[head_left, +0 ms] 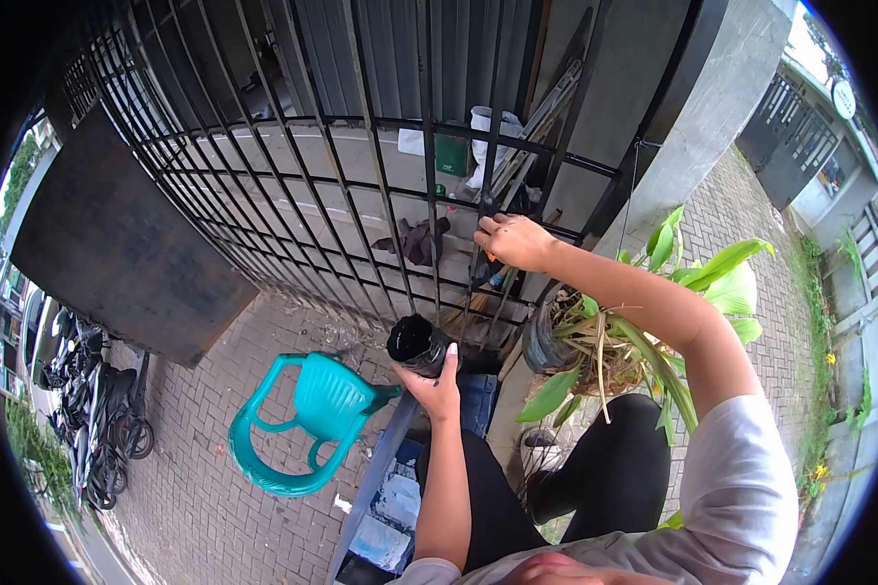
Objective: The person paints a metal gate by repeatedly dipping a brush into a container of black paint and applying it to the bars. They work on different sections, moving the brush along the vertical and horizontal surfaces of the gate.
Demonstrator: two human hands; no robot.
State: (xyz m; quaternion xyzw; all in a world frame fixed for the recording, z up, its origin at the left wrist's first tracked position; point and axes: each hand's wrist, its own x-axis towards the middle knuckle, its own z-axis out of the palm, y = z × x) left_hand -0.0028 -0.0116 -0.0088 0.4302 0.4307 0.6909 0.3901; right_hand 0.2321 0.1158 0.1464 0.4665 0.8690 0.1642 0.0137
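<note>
Head view: you face a black iron gate [361, 195] with your left hand [441, 385] wrapped from below round a small black pot [418, 343], held just short of the bars, open mouth tilted towards them. Your right hand [513, 242] lies against the bars higher up, fingers bent; whether they clasp one cannot be told. The work looks to be at the stage of bringing the pot to the gate. A next move calls for a firm hold and a free spot on the bars. A leafy plant [654, 322] crowds your right arm. A teal chair [312, 409] stands below on brick paving [215, 507], with motorbikes [93, 409] well apart.
</note>
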